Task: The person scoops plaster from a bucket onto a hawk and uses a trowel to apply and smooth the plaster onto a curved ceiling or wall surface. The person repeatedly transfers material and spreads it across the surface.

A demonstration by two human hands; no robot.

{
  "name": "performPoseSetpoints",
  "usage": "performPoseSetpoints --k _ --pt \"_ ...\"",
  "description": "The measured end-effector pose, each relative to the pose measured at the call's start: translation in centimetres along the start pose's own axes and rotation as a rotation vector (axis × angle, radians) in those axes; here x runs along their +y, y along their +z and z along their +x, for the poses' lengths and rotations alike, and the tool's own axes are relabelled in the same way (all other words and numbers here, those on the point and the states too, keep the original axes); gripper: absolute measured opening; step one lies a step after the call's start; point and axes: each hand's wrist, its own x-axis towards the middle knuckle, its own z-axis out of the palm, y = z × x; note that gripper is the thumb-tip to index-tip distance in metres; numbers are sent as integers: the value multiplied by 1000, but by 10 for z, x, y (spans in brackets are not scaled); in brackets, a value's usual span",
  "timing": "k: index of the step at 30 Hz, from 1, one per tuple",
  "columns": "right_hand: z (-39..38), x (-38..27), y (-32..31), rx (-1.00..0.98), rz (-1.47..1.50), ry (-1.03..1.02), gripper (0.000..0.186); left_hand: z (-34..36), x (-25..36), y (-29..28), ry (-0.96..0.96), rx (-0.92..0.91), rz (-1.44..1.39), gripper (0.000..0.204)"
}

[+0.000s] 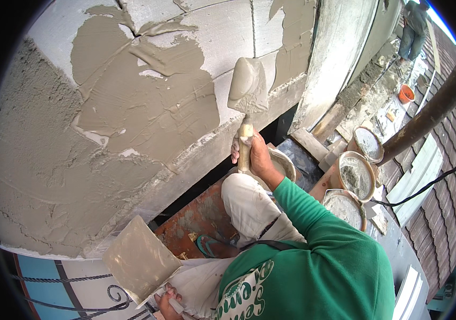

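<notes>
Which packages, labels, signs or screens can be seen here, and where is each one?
No packages, signs or screens are in view.
Printed lettering on the green shirt: lower middle, curved pale script across the person's back, partly hidden by folds.

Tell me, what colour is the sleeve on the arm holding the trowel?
Green. The sleeve shows clearly in the head view, behind the right hand gripping the trowel.

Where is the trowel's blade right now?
In the head view, upper middle: the trowel is raised in the right hand, its mortar-coated blade against the grey wall, beside fresh plaster patches.
</notes>
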Motion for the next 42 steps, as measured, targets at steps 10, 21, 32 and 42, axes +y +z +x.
performPoseSetpoints --k 10,21,32,42 --pt "26 42 -71 624 -243 -7 19 -8 6 0 -14 62 100 20" --pt "77 47 -38 710 -223 -94 26 7 -13 -41 -55 232 162 22" --pt "133 -47 8 640 -525 -244 31 14 -17 -65 -144 371 229 29" --pt "62 34 48 452 -204 -201 19 8 -3 -27 -59 6 24 17"
